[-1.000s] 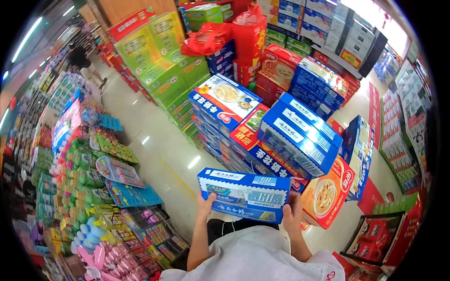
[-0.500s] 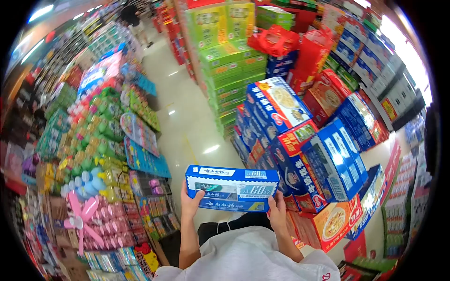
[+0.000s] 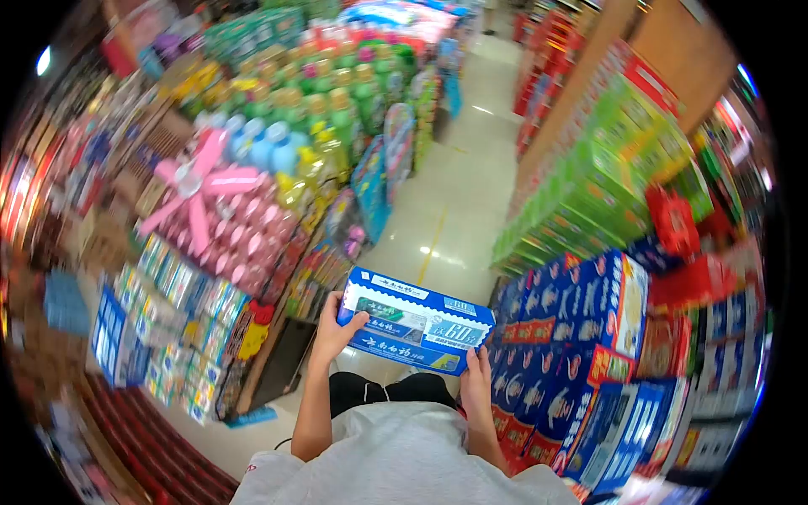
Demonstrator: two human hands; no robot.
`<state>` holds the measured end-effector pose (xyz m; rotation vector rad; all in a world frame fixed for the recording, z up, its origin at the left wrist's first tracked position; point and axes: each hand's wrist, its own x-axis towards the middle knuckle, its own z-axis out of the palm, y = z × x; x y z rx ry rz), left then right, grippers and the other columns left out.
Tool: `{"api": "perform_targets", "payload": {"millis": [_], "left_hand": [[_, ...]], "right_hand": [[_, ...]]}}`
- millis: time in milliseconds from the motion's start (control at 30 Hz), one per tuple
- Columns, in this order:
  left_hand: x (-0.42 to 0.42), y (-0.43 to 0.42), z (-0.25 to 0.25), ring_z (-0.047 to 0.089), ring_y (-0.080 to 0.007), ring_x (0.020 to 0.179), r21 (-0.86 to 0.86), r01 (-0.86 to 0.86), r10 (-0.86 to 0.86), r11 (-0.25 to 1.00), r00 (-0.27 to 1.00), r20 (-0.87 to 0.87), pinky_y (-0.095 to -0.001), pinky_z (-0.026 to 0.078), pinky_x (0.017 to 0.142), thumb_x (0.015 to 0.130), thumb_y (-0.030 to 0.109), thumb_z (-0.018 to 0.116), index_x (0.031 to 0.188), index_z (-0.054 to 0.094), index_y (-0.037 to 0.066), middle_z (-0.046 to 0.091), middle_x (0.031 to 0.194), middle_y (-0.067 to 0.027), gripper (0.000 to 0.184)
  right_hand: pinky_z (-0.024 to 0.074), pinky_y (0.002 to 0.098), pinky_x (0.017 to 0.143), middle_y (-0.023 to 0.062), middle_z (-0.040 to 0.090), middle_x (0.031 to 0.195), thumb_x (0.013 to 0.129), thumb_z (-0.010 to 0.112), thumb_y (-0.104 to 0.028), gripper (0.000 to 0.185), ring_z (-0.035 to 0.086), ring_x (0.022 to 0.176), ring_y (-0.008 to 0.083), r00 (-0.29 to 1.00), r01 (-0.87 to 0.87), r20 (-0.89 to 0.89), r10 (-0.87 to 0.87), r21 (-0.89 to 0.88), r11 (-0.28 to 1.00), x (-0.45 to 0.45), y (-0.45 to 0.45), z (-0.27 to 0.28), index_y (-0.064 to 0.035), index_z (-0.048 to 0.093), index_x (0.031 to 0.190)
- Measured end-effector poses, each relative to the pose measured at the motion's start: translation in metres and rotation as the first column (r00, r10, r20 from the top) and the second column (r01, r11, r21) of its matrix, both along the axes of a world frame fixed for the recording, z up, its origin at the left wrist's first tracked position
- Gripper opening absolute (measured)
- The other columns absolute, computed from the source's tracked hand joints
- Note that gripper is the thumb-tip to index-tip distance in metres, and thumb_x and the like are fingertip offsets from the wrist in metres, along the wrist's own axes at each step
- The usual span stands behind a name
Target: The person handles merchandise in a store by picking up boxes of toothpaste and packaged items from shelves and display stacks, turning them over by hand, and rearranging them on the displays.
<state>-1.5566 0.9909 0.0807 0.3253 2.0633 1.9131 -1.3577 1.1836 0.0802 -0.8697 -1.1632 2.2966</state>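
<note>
A blue and white carton (image 3: 412,324) with a large "60" printed on its front is held before the waist, over a grey shirt. My left hand (image 3: 335,326) grips its left end, the thumb lying across the front. At the right end, my right hand (image 3: 476,379) holds the lower corner with its fingers closed on it. The carton tilts slightly down to the right. Similar blue cartons (image 3: 619,425) lie on the stack at the right, apart from my hands.
Green boxes (image 3: 589,185) are stacked along the right of the aisle (image 3: 438,219). Blue milk-drink cartons (image 3: 547,337) stand nearer on the right. Bottles (image 3: 337,109), a pink fan shape (image 3: 198,189) and small packs (image 3: 181,311) fill the left display. Red bags (image 3: 694,282) sit far right.
The view has turned left, so the stacks have shifted right and the left display fills more of the picture. The carton stays in both my hands, now tilted more down to the right.
</note>
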Motion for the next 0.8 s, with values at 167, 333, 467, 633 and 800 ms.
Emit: {"api": "perform_targets", "payload": {"millis": [167,333,467,633,800], "left_hand": [[0.018,-0.059,0.012,0.056,-0.0157,0.084,-0.167,-0.177,0.185,0.97,0.982,0.037,-0.03,0.047,0.076,0.074,0.033,0.074,0.11,0.049,0.001,0.06,0.094,-0.0106,0.054],[0.024,-0.111,-0.004,0.059,-0.0152,0.081,-0.162,-0.319,0.326,0.934,0.945,0.015,-0.0296,0.049,0.072,0.073,0.033,0.075,0.104,0.052,-0.001,0.063,0.089,-0.0109,0.052],[0.009,-0.157,-0.007,0.058,-0.0159,0.089,-0.043,-0.481,0.482,0.876,0.876,0.023,-0.0295,0.048,0.081,0.075,0.027,0.074,0.118,0.05,-0.002,0.062,0.101,-0.0078,0.057],[0.006,-0.259,-0.031,0.055,-0.0187,0.1,0.197,-0.689,0.701,0.698,0.713,0.011,-0.0323,0.046,0.086,0.054,0.063,0.08,0.124,0.041,-0.004,0.057,0.109,-0.0097,0.104],[0.007,-0.328,-0.008,0.056,-0.0167,0.093,0.245,-0.787,0.824,0.567,0.547,-0.15,-0.0313,0.046,0.081,0.057,0.067,0.075,0.11,0.052,0.0,0.058,0.102,-0.0067,0.089]], "right_hand": [[0.0331,0.0272,0.097,0.0054,0.051,0.121,0.096,0.049,-0.018,0.035,0.045,0.113,0.0141,0.967,-0.25,0.059,0.248,0.037,0.967,-0.027,-0.021,0.01,-0.0015,0.043,0.126],[0.0321,0.0275,0.098,0.007,0.048,0.122,0.093,0.054,-0.014,0.045,0.044,0.112,0.014,0.899,-0.438,0.153,0.411,0.238,0.867,-0.058,-0.053,0.001,-0.0011,0.036,0.131],[0.0326,0.0318,0.1,0.0119,0.038,0.128,0.085,0.064,-0.01,0.069,0.038,0.118,0.0184,0.849,-0.507,0.071,0.524,0.391,0.768,-0.086,-0.106,-0.001,-0.0003,0.021,0.138],[0.0321,0.0366,0.1,0.0157,0.035,0.128,0.081,0.069,-0.015,0.073,0.037,0.12,0.0258,0.82,-0.457,-0.02,0.572,0.579,0.675,-0.116,-0.19,-0.005,-0.0002,0.024,0.137],[0.0326,0.0412,0.1,0.0219,0.036,0.128,0.079,0.07,-0.019,0.074,0.037,0.118,0.0357,0.715,-0.442,0.16,0.681,0.858,0.262,-0.157,-0.23,0.031,0.0011,0.029,0.137]]}}
